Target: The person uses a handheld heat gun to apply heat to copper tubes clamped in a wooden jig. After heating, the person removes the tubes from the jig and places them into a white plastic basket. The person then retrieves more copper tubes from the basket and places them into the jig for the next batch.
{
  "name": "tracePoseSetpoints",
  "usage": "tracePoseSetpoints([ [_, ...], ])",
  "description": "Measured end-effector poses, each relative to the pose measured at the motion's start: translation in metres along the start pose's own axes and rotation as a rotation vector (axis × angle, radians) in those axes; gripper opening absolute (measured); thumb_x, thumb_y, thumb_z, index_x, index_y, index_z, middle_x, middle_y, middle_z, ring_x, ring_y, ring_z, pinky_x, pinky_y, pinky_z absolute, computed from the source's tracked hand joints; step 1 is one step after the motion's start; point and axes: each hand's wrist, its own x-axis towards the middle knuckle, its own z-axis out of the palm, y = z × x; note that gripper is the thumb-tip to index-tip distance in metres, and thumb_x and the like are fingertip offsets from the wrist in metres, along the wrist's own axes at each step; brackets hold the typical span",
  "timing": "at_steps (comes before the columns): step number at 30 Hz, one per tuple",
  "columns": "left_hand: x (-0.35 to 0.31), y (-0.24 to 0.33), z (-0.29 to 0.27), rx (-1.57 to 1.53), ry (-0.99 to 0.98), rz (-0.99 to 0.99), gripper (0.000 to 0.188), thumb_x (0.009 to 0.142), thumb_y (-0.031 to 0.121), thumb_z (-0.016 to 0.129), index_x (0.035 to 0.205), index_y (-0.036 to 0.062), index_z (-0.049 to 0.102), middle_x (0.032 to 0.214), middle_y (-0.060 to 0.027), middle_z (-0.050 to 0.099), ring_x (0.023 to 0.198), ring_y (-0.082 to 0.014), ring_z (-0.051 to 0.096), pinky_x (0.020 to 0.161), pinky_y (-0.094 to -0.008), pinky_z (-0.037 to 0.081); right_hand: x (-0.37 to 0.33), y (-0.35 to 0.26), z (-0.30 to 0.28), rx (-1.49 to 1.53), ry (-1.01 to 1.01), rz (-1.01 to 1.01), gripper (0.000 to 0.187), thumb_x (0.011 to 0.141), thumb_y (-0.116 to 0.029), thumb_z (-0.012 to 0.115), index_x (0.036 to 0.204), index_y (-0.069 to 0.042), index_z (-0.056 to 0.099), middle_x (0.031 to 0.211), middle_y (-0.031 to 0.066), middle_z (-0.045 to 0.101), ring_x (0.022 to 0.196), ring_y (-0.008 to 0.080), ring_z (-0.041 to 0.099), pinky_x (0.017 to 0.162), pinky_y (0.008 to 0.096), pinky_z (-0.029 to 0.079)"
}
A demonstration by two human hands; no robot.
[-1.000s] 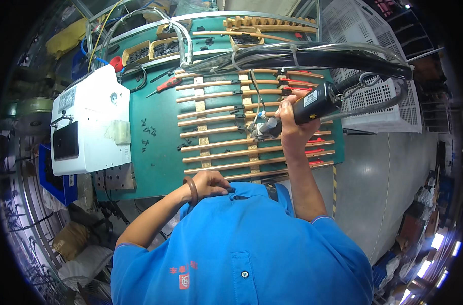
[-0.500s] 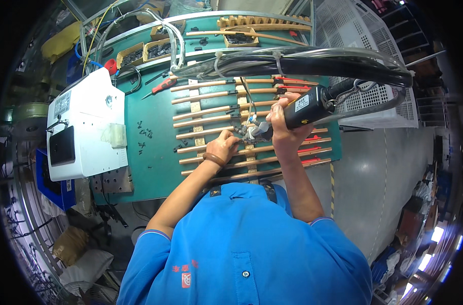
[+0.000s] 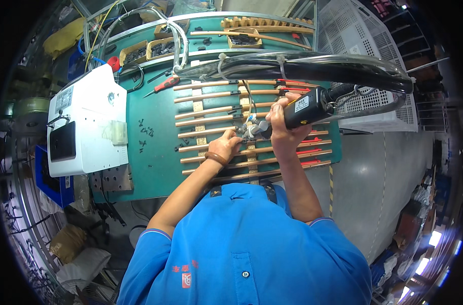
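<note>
My right hand (image 3: 283, 127) is wrapped round a black handheld power screwdriver (image 3: 306, 108). Its metal nose (image 3: 255, 130) slants down to the left, onto one of the copper-brown strips (image 3: 203, 121) lying in a row across the table. Close beside that nose, my left hand (image 3: 224, 146) has its fingertips pinched together at the strip. What they hold is hidden by the fingers. Small black clips (image 3: 236, 108) sit on the neighbouring strips, and red pieces (image 3: 308, 152) lie along their right ends. A brown bracelet (image 3: 216, 158) circles my left wrist.
A white machine (image 3: 91, 127) stands left on the green table (image 3: 157, 147). Loose black parts (image 3: 146, 131) and a red-handled screwdriver (image 3: 165, 85) lie nearby. Thick hoses (image 3: 338, 66) arch over the strips. Boxes of black parts (image 3: 162, 48) stand behind; a white perforated crate (image 3: 373, 96) stands right.
The whole view has shifted slightly. Both hands stay at nearly the same spot on the strip, with the screwdriver's nose still beside my left fingertips.
</note>
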Motion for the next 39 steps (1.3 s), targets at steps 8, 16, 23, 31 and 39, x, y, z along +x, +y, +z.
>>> tracePoseSetpoints([
  [8, 0.002, 0.003, -0.004, 0.013, -0.035, -0.003, 0.013, 0.073, 0.022, 0.071, 0.079, 0.0132, 0.064, 0.089, -0.0068, 0.059, 0.066, -0.0289, 0.062, 0.053, -0.0393, 0.051, -0.008, 0.006, 0.004, -0.038, 0.056, 0.028, 0.035, 0.080, 0.014, 0.052, 0.111, 0.000, 0.044, 0.087, 0.0048, 0.053, 0.070, 0.0096, 0.052, 0.062, 0.0247, 0.050],
  [16, 0.003, 0.007, -0.008, 0.047, -0.093, -0.047, 0.012, 0.074, 0.022, 0.069, 0.084, 0.0153, 0.067, 0.095, -0.0049, 0.060, 0.070, -0.0289, 0.064, 0.057, -0.0396, 0.052, -0.011, 0.016, -0.003, -0.072, -0.011, -0.056, 0.042, 0.077, 0.017, 0.055, 0.114, -0.001, 0.045, 0.095, 0.0051, 0.052, 0.079, 0.0074, 0.054, 0.067, 0.0211, 0.050],
  [23, 0.002, 0.003, -0.004, 0.029, -0.008, 0.015, 0.016, 0.073, 0.025, 0.071, 0.079, 0.0117, 0.063, 0.086, -0.0074, 0.057, 0.065, -0.0290, 0.062, 0.052, -0.0394, 0.051, -0.011, 0.014, -0.001, -0.056, 0.013, -0.032, 0.040, 0.078, 0.016, 0.054, 0.113, -0.001, 0.044, 0.093, 0.0052, 0.052, 0.076, 0.0083, 0.053, 0.065, 0.0219, 0.050],
  [31, 0.003, 0.005, -0.006, 0.076, -0.080, -0.045, 0.018, 0.073, 0.028, 0.071, 0.079, 0.0116, 0.066, 0.092, -0.0098, 0.060, 0.068, -0.0303, 0.063, 0.054, -0.0397, 0.051, -0.020, 0.019, -0.010, 0.372, 0.114, 0.389, 0.025, 0.079, 0.013, 0.058, 0.099, 0.000, 0.051, 0.085, 0.0066, 0.055, 0.071, 0.0097, 0.055, 0.064, 0.0234, 0.050],
  [39, 0.000, -0.002, -0.002, 0.071, -0.140, -0.057, 0.019, 0.075, 0.029, 0.070, 0.078, 0.0113, 0.067, 0.107, -0.0092, 0.057, 0.070, -0.0306, 0.063, 0.059, -0.0407, 0.051, -0.033, 0.049, -0.025, -0.331, -0.008, -0.117, 0.028, 0.074, 0.008, 0.063, 0.098, -0.002, 0.052, 0.082, 0.0040, 0.057, 0.068, 0.0087, 0.056, 0.062, 0.0226, 0.049],
])
